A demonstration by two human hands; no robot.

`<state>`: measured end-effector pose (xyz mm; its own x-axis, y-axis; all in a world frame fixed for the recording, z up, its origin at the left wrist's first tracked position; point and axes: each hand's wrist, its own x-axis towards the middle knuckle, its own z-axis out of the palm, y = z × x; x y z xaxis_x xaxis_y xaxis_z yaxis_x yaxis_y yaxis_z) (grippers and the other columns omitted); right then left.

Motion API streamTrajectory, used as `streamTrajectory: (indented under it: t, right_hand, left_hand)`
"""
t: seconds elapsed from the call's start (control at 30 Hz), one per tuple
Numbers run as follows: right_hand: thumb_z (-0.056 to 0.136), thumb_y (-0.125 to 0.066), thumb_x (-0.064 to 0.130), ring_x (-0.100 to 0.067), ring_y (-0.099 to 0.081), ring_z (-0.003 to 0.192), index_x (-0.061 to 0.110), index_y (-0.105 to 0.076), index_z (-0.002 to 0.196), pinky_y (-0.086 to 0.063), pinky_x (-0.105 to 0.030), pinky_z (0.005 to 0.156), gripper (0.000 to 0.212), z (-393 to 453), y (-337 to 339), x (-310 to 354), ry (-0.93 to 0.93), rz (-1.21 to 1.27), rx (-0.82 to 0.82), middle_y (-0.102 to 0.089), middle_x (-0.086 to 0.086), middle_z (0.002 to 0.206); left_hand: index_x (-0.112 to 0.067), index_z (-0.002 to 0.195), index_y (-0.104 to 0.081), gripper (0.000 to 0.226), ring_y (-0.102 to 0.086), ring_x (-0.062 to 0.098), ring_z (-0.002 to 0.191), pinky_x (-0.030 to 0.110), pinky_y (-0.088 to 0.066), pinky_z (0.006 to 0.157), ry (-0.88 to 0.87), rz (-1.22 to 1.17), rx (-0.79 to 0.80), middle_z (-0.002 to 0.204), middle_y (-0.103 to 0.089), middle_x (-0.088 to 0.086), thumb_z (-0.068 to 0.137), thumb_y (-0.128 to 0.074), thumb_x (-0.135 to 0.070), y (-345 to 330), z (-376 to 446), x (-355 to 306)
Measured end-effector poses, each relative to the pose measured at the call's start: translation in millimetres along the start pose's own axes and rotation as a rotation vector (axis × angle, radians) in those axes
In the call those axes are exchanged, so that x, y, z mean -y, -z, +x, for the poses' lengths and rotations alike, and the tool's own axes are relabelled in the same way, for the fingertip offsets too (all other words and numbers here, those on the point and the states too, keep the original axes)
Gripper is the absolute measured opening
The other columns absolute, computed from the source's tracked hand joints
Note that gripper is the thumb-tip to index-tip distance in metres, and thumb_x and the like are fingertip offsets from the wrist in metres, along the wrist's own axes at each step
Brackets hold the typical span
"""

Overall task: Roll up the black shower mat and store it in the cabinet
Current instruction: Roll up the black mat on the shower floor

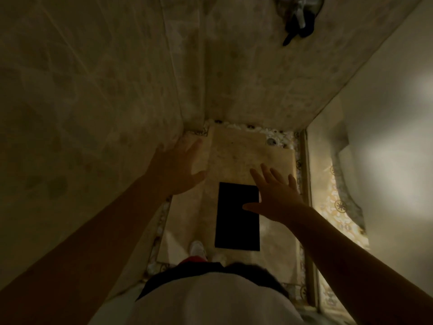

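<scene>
The black shower mat lies flat and unrolled on the beige shower floor, straight below me. My left hand is stretched out with fingers apart, up and to the left of the mat, close to the tiled wall. My right hand hovers open with spread fingers over the mat's upper right corner, well above it. Neither hand holds anything. No cabinet is in sight.
Tiled walls close in at the left and ahead. A shower fitting hangs on the far wall. A floor drain sits near the back. A glass partition edge runs along the right, with patterned floor beyond. My white shoe stands left of the mat.
</scene>
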<state>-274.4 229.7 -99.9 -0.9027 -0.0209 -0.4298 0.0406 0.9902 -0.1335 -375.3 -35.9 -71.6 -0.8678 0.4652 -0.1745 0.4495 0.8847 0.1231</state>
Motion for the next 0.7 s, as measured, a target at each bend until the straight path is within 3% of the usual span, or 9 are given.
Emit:
streamTrajectory:
  t: [0.23, 0.5, 0.7]
  right_hand:
    - [0.078, -0.054, 0.076, -0.028, 0.005, 0.150, 0.034, 0.007, 0.153, 0.001, -0.062, 0.114, 0.106, 71.5, 25.0, 6.1, -0.027, 0.033, 0.026, 0.013, -0.003, 0.164]
    - [0.073, -0.053, 0.080, -0.028, 0.001, 0.151, 0.034, 0.004, 0.154, -0.006, -0.060, 0.115, 0.109, 170.8, 46.8, -12.5, -0.077, 0.067, 0.018, 0.009, -0.003, 0.165]
    - [0.072, -0.052, 0.083, -0.029, -0.003, 0.150, 0.034, 0.004, 0.153, -0.009, -0.061, 0.115, 0.110, 250.7, 72.1, -47.9, -0.181, 0.114, 0.044, 0.007, -0.003, 0.165]
  left_hand:
    - [-0.033, 0.148, 0.001, 0.088, -0.002, 0.027, 0.146, 0.059, -0.012, 0.111, -0.033, 0.018, -0.042, 0.161, -0.001, 0.005, 0.077, -0.025, -0.078, 11.9, 71.7, 44.8]
    - [-0.033, 0.148, 0.004, 0.091, -0.007, 0.033, 0.146, 0.062, -0.014, 0.109, -0.139, 0.106, -0.026, 0.161, -0.007, 0.008, 0.077, -0.030, -0.078, 24.3, 182.0, 71.2]
    - [-0.033, 0.149, 0.007, 0.090, 0.002, 0.028, 0.146, 0.058, -0.010, 0.112, -0.255, 0.114, 0.087, 0.161, 0.003, 0.007, 0.079, -0.033, -0.074, 42.5, 285.4, 65.5]
